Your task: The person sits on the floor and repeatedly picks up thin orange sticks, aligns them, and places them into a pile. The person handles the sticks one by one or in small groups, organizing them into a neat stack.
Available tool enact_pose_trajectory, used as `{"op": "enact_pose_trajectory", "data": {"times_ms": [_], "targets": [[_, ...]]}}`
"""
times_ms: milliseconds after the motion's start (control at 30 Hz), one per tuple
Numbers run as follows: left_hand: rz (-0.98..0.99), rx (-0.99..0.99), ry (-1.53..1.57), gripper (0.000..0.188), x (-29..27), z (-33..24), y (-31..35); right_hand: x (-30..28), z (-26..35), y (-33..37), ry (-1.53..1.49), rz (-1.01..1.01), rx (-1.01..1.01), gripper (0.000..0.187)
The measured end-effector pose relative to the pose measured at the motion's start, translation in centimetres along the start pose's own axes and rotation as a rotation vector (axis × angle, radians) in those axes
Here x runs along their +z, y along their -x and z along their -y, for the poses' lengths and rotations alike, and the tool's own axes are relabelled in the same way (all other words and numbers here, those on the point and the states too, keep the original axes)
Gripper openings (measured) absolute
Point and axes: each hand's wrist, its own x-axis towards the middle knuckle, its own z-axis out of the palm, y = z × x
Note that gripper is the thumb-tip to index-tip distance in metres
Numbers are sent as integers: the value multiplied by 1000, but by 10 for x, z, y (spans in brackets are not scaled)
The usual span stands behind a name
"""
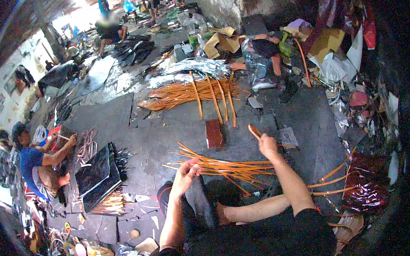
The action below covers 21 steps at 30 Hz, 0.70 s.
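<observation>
My right hand [268, 146] is closed round an orange-brown strip [254, 131], whose bent end sticks out past the fingers, away from me. On the left, my left hand [185, 177] has its fingers pinched together above my dark-clad leg; what they hold, if anything, is too small to make out. Between and just beyond both hands lies a loose bundle of long orange-brown strips [234, 167], fanned out at its left end. A dark red-brown block [214, 134] rests on the floor beyond the bundle.
Farther off lies a larger pile of orange-brown strips [180, 94], with shiny silver strips [188, 70] behind. A seated person in blue [34, 158] works at left, near stacked black sheets [99, 178]. Scraps and bags [344, 69] heap along the right; dark red sheets [368, 182] lie nearby.
</observation>
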Motion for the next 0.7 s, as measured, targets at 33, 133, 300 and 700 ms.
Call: {"op": "enact_pose_trajectory", "data": {"times_ms": [33,133,300,700], "targets": [[-2,4,29,35,0,1,1,-32,11,-1,100,36,-7,10],[28,69,146,35,3,19,-1,-122,3,2,12,-156,0,11],[136,249,-159,38,57,-28,-3,-239,-75,17,-381,-485,-290,24],[208,198,205,29,135,-83,37,-183,154,123,-685,368,-178,21]]}}
